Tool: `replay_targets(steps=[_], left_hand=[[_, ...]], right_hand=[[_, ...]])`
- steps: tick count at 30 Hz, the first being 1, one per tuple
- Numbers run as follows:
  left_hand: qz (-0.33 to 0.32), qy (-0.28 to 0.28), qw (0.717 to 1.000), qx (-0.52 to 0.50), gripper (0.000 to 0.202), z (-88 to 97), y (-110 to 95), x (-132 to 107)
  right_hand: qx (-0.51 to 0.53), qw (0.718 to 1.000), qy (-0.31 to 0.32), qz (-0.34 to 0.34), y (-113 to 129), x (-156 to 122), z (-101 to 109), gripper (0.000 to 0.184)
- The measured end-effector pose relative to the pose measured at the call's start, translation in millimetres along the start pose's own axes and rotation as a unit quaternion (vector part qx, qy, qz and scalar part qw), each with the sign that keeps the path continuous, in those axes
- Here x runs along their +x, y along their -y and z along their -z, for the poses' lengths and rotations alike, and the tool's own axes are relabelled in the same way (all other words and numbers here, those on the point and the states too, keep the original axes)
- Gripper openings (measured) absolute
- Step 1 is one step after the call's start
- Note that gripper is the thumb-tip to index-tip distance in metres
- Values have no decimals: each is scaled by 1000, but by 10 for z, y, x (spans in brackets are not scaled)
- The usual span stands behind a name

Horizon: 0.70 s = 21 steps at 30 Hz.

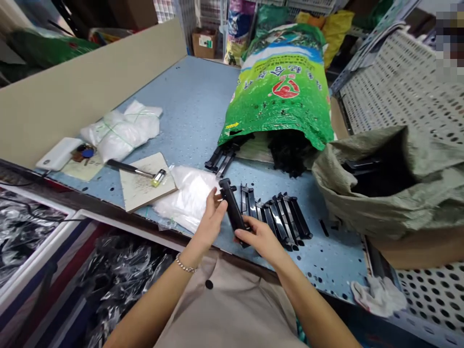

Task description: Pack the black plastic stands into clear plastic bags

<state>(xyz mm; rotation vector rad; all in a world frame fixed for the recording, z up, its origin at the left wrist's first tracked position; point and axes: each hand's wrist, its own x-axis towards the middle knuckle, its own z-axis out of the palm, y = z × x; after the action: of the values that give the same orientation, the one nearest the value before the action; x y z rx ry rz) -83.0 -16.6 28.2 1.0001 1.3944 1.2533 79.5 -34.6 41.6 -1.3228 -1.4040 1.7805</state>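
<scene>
so, both hands (212, 222) (259, 240) close around a black plastic bracket (232, 208).

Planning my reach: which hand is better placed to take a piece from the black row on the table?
Right, probably. The right hand holds the black plastic piece on the side nearest the row of black plastic pieces, while the left hand is farther off, beside the white plastic bag.

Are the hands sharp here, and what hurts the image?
Head view: the left hand, right hand and black plastic part look sharp; the wide lens curves the table edge; glare whitens the plastic bag; a pixelated patch hides the top right corner.
</scene>
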Motion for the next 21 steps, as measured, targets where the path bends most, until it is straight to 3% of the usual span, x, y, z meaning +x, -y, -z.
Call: replay_targets(steps=[1, 3, 4, 6, 11, 14, 17, 21], left_hand=[[-44, -16, 994, 97, 46, 106, 34, 48], [-111, -48, 953, 277, 36, 312, 92, 158], [-123, -54, 934, 330, 26, 404, 112, 216], [-108, -28, 929, 354, 11, 558, 130, 329], [-37, 19, 964, 262, 18, 819, 91, 526], [44, 12, 992, 120, 31, 909, 46, 563], [80, 16, 996, 47, 35, 943, 17, 564], [80, -34, 996, -18, 31, 916, 20, 541]], right_hand=[[38, 999, -5, -10, -19, 29, 5, 41], [90, 996, -24, -13, -23, 71, 25, 41], [106, 994, -30, -11, -10, 84, 28, 41], [128, 991, -28, -4, 26, 103, 10, 40], [165, 986, -15, -10, 77, 183, -58, 41], [215, 976, 11, -28, 104, 257, -59, 39], [265, 962, 46, -42, 167, 340, -63, 39], [327, 941, 71, -56, 281, 508, -161, 36]])
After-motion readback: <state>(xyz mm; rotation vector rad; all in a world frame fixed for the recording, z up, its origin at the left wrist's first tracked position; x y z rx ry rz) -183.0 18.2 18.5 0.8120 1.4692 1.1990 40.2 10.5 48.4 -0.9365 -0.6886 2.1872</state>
